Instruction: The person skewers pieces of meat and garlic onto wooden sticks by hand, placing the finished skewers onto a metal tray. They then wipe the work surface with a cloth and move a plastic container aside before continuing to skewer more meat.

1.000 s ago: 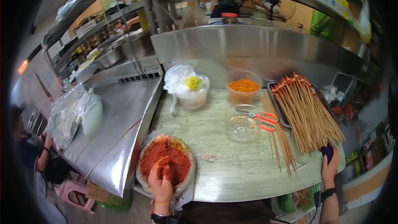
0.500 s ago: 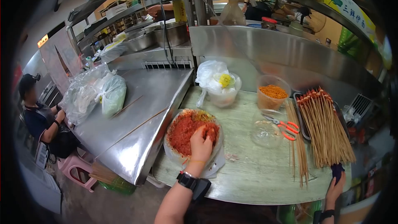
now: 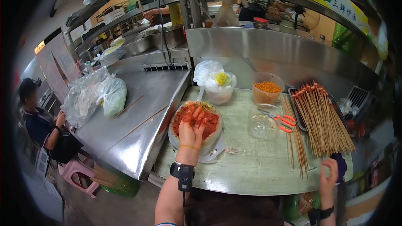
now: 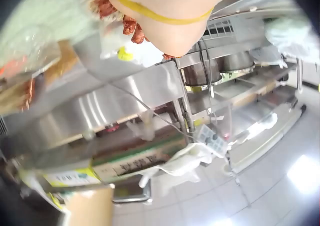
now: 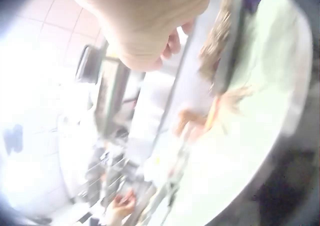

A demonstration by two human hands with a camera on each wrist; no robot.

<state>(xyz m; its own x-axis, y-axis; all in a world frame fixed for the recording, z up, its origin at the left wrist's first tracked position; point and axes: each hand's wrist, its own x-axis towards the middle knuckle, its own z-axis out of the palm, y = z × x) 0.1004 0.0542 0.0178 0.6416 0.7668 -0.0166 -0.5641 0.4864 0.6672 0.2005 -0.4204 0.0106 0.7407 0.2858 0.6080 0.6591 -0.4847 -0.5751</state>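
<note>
In the head view my left hand (image 3: 192, 132) is turned palm up over a lined bowl (image 3: 217, 142) of red seasoning mix (image 3: 211, 121). Red paste coats its loosely bent fingers, and no separate object shows in them. The left wrist view shows the same hand (image 4: 170, 21) with red-coated fingertips, partly cut off at the top. My right hand (image 3: 328, 178), fingers curved and holding nothing, is raised beside a purple cloth (image 3: 341, 167) at the table's right end. In the blurred right wrist view, this hand (image 5: 145, 26) has its fingers bent.
Skewers (image 3: 322, 121) fill a black tray (image 3: 340, 115); bare sticks (image 3: 296, 142) lie alongside. Orange-handled scissors (image 3: 286, 122) rest across a clear container (image 3: 264, 132). Behind are an orange-filled tub (image 3: 267, 97) and a bagged tub (image 3: 220, 95). A seated person (image 3: 39, 119) is at the left.
My left hand has rotated from fingers-down in the red mix to palm up and shifted left within the bowl. The right hand has let go of the purple cloth and moved left of it.
</note>
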